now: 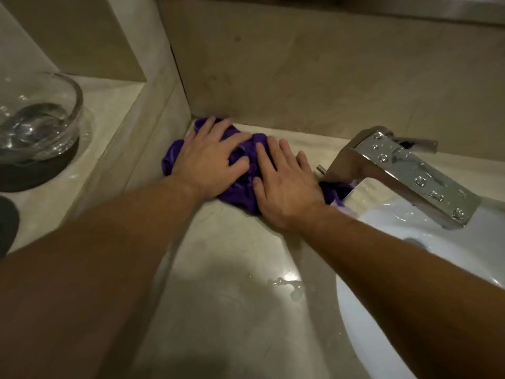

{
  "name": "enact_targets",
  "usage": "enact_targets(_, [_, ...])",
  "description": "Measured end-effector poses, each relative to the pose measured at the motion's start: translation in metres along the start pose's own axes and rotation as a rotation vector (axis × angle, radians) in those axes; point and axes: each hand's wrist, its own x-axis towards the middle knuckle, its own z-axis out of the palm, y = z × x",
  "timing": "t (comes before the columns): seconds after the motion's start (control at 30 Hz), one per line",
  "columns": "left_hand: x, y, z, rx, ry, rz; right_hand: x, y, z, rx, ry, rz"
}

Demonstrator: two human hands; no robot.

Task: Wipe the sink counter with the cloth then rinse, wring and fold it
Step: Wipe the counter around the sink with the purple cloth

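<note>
head view. far to the left of the fingers, a glass bowl (41,119) on a dark base stands on a raised ledge (109,138), one step above the counter (232,269). the left hand (210,160) lies palm down on a purple cloth (240,195). its fingers (218,129) are straight and spread, with the tips reaching toward the corner where the ledge meets the back wall (300,64). it grips nothing. the cloth is bunched on the counter in that corner, under both palms, and folds show beyond the left fingertips and between the two thumbs. the right hand (284,190) rests flat just beside the left, fingers extended and slightly apart, pressing the right half of the cloth. it pinches nothing either. to the right of the right fingers a small metal pin (319,168) stands up. next to it is a chrome faucet (396,165) beaded with drops, its flat spout angled over a white sink (451,242). a tail of the cloth runs out from under the right palm to the base of the faucet. nearer the camera than the hands, between the forearms, a small puddle (287,287) shines on the counter.
</note>
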Motion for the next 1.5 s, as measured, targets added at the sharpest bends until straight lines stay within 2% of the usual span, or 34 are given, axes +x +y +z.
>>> enact_targets(0.17, [0.01,-0.007,-0.002,-0.02,-0.005,0.041,0.006,0.003,0.002,-0.02,-0.013,-0.012])
enact_targets(0.4, [-0.014,-0.011,-0.004,0.022,-0.031,0.159,-0.016,0.016,-0.003,-0.12,-0.101,-0.242])
enact_targets(0.5, [-0.033,-0.011,-0.005,0.036,-0.056,0.198,-0.035,0.022,-0.001,-0.129,-0.105,-0.284])
enact_targets(0.73, [-0.075,-0.008,-0.003,0.048,-0.062,0.214,-0.066,0.024,0.013,-0.119,-0.098,-0.209])
enact_targets(0.97, [-0.121,-0.004,-0.003,0.011,-0.058,0.193,-0.104,0.022,0.028,-0.006,-0.011,-0.083])
enact_targets(1.5, [-0.202,0.006,0.002,0.004,-0.055,0.116,-0.158,-0.005,0.043,-0.018,-0.016,-0.145])
